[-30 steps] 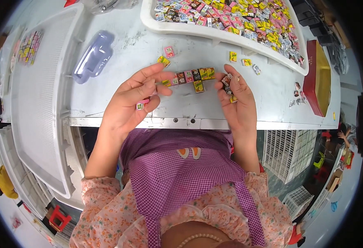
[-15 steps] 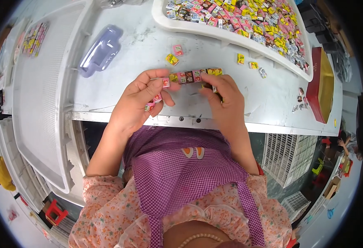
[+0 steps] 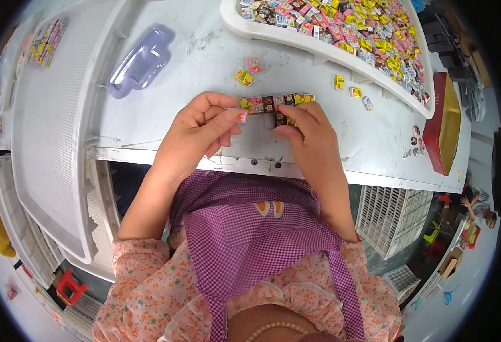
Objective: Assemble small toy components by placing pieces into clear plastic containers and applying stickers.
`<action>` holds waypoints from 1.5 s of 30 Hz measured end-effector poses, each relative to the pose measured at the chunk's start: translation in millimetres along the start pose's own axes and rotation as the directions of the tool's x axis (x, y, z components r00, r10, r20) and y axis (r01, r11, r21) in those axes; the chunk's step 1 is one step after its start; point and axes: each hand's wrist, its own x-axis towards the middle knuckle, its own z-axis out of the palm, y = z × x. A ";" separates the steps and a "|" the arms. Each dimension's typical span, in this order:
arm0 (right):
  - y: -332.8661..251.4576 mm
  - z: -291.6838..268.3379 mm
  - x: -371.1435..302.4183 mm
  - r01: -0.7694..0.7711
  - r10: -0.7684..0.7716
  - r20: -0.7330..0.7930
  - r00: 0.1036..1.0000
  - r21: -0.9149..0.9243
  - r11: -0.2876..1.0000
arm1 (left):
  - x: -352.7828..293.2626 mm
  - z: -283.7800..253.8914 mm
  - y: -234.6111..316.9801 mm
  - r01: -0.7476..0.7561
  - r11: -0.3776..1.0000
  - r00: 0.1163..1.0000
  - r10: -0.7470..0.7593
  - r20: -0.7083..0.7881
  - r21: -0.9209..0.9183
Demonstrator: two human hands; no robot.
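Near the table's front edge, a row of tiny candy boxes (image 3: 268, 104) in yellow, pink and brown stands side by side. My left hand (image 3: 193, 131) is at the row's left end, pinching a small pink box (image 3: 242, 116) between thumb and forefinger; its other fingers are curled, hiding the palm. At the near side of the row, my right hand (image 3: 313, 137) has thumb and forefinger closed round a brown box (image 3: 280, 119), set against the row. Other boxes beneath the right fingers are partly hidden. A loose pink box (image 3: 254, 65) and yellow box (image 3: 244, 77) lie beyond the row.
A big white tray (image 3: 319, 52) heaped with mixed small boxes fills the far right. Several loose boxes lie before it. A clear plastic mould-like tray (image 3: 142, 60) lies far left, beside a long white perforated tray (image 3: 51, 148). At right stands a red and gold box (image 3: 445, 125).
The pink box in my left hand has come closer to the row, and the other pink boxes in that hand are now hidden. A brown box now shows at my right fingertips. The view has shifted slightly.
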 end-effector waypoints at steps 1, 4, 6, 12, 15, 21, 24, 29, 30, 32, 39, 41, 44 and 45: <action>1.3 -0.6 0.0 -0.006 0.006 0.009 1.000 0.009 1.000 | 0.7 2.6 2.0 0.002 0.990 1.000 -0.002 0.000 0.139; -3.1 -1.1 -1.0 0.046 -0.045 0.022 0.999 -0.066 0.997 | 5.3 14.5 1.5 -0.135 0.911 0.991 0.123 0.056 0.389; -5.6 -1.7 -0.1 0.090 -0.088 0.021 0.996 -0.148 0.985 | 11.7 20.5 -4.9 -0.262 0.838 0.965 0.242 0.103 0.478; -4.1 -1.9 -3.6 0.150 -0.152 0.016 0.988 -0.284 0.947 | 19.6 33.0 -12.4 -0.445 0.517 0.874 0.428 0.230 0.731; 8.8 0.8 -7.2 0.114 -0.127 -0.064 0.990 -0.184 0.976 | 21.7 36.0 -19.4 -0.459 0.416 0.860 0.430 0.274 0.785; 16.1 0.7 -13.9 0.033 -0.028 -0.174 0.984 0.026 0.999 | 14.8 38.4 -16.9 -0.479 0.362 0.824 0.500 0.267 0.800; 19.2 -1.3 -16.5 0.014 0.000 -0.184 0.983 0.073 0.997 | 9.0 34.9 -13.0 -0.510 0.358 0.820 0.479 0.315 0.782; 20.0 3.2 -17.7 0.034 -0.031 -0.140 0.990 0.019 0.999 | 9.1 34.3 -22.0 -0.514 0.222 0.793 0.492 0.360 0.829; 19.7 4.4 -18.3 0.037 -0.036 -0.153 0.988 0.008 0.999 | 10.3 33.9 -23.9 -0.513 0.222 0.780 0.523 0.343 0.829; 18.7 4.8 -18.6 0.043 -0.043 -0.165 0.985 -0.001 0.999 | 12.3 33.0 -28.0 -0.512 0.222 0.766 0.555 0.324 0.830; 18.9 -1.2 -21.4 0.049 -0.041 -0.198 0.979 0.033 0.998 | 5.0 33.8 -27.2 -0.440 0.156 0.811 0.491 0.317 0.885; 20.7 -6.4 -22.7 0.010 0.007 -0.221 0.975 0.075 0.997 | 4.2 27.7 -25.8 -0.458 0.157 0.817 0.462 0.345 0.875; 24.4 -9.2 -21.5 -0.026 0.055 -0.285 0.957 0.108 0.994 | 4.9 22.4 -25.6 -0.542 -0.076 0.692 0.525 0.496 0.837; 24.3 -9.3 -20.7 -0.002 0.003 -0.233 0.972 0.003 1.000 | 1.8 23.7 -23.3 -0.490 -0.145 0.762 0.407 0.504 0.859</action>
